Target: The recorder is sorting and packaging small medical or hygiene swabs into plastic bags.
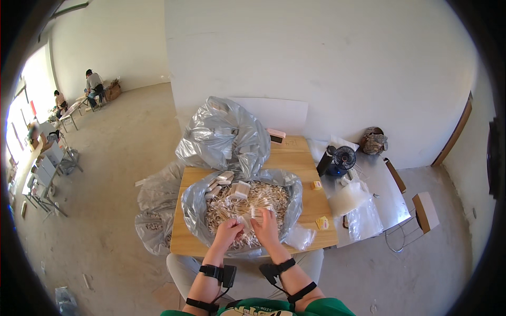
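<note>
Both my hands are over a large open grey plastic bag (193, 201) full of loose cotton swabs (224, 208). My left hand (229, 232) pinches what looks like a small clear plastic bag (243, 221). Close beside it, my right hand (266, 228) is closed on a bunch of cotton swabs (258, 213), white tips pointing away from me. Just beyond the hands, a filled pack of cotton swabs (240, 190) rests on the loose ones. More packs (221, 180) are piled at the bag's far left side.
The wooden table (295, 158) also carries a bulging grey bag (221, 137), a pink device (276, 135), flat clear bags (300, 238) and a yellow card (322, 223). On a side table stands a small fan (345, 157). Grey bags (153, 226) lie left. People work far left.
</note>
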A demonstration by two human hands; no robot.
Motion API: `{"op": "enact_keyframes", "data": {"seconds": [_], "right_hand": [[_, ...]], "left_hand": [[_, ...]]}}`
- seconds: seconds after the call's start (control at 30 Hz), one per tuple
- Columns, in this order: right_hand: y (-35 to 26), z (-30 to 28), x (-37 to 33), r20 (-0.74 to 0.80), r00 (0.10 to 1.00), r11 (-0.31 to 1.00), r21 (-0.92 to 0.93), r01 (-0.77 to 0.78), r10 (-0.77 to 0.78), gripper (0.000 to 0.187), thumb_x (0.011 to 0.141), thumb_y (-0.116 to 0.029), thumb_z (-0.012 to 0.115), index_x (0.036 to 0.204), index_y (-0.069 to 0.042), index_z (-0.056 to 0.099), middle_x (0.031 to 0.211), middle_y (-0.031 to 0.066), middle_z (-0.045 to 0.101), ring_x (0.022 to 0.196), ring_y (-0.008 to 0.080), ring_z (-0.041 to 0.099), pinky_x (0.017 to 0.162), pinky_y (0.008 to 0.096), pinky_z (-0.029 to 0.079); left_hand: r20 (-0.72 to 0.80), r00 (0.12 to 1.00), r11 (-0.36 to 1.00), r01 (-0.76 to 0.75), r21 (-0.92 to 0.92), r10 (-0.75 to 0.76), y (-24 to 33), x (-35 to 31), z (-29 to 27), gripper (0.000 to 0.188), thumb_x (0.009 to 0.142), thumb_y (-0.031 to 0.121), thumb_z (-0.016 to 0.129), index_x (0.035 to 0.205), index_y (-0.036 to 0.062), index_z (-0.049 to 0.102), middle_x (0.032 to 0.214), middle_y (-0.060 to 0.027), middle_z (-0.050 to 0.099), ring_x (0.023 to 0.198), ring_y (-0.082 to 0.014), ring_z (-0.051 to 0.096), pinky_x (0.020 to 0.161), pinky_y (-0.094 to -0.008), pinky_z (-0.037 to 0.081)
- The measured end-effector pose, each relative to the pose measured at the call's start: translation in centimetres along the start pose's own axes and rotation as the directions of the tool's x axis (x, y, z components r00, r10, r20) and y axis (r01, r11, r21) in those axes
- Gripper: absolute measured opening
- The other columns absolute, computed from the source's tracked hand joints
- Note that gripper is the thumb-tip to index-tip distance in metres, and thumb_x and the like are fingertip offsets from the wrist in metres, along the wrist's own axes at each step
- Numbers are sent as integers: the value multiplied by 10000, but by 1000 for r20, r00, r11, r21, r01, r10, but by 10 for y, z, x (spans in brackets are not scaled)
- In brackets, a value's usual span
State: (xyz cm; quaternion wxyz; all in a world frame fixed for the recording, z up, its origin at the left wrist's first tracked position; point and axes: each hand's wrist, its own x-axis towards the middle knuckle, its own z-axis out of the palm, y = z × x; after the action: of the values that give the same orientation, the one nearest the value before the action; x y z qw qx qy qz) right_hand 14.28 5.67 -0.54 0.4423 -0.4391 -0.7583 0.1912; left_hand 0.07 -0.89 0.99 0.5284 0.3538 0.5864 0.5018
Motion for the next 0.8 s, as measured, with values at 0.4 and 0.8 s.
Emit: {"op": "enact_keyframes", "data": {"seconds": [0.4, 0.8], "right_hand": [[-53, -38, -10, 180, 982, 972, 236, 13, -57, 311, 759, 10, 586, 1066, -19, 543, 842, 152, 608, 741, 283, 622, 631, 349, 498], [-49, -35, -15, 194, 981, 993, 119, 4, -27, 241, 736, -13, 574, 971, -47, 536, 740, 152, 619, 691, 333, 614, 595, 394, 483]], "left_hand": [[-91, 976, 932, -214, -292, 195, -28, -1, 24, 137, 860, 121, 602, 740, 84, 547, 679, 38, 541, 599, -39, 462, 523, -188, 343], [-128, 920, 920, -345, 188, 371, -24, -7, 23, 164, 849, 121, 609, 720, 31, 563, 640, 19, 541, 586, -76, 463, 534, -232, 377]]}}
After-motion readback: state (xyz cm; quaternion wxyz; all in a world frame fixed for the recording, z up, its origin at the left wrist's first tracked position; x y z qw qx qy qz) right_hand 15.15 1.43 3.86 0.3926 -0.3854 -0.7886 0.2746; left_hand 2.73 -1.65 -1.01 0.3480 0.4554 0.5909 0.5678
